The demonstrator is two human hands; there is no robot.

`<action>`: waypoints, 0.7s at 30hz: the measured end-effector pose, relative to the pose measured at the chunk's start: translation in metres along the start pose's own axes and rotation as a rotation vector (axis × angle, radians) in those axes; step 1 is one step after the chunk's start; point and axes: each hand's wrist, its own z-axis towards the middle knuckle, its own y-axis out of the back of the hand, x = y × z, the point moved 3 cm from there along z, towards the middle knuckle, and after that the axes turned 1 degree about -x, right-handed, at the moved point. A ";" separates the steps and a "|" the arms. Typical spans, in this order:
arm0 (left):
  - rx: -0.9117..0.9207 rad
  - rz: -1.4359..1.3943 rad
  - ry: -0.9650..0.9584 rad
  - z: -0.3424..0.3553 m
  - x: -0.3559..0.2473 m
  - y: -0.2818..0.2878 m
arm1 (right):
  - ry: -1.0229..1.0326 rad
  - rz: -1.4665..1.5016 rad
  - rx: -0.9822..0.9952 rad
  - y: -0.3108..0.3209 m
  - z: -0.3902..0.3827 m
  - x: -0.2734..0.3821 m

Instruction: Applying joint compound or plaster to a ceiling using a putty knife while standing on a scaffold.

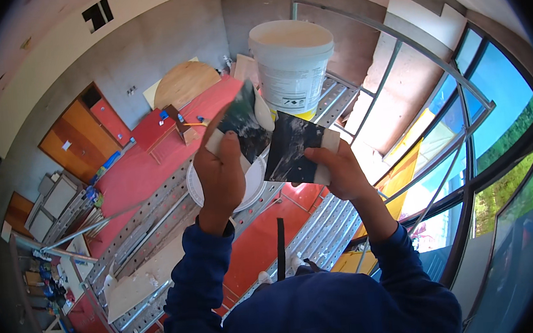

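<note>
My left hand point(221, 178) is closed on a dark, flat putty knife point(247, 130) with a pale handle edge. A lump of white putty point(263, 111) sits on the side of that blade near its top. In my right hand point(345, 171) is a second dark, square putty spreader point(291, 146), pinched along its pale edge with the thumb across its face. Whitish smears mark both blades, which are close together and tilted. Just beyond them stands a big white bucket point(293, 69); its contents cannot be made out. Below my left hand lies a round white lid point(256, 189), partly covered.
I am up on perforated metal scaffold planks point(322, 228), with a metal rail point(394, 31) at the far right. Large windows point(505, 139) line the right side. Far below is a red floor point(175, 133) with a red table point(150, 138). A pale board point(144, 288) lies at the left.
</note>
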 end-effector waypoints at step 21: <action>0.628 0.198 0.020 0.029 0.031 -0.042 | 2.337 -1.065 -1.187 -0.045 -0.164 0.384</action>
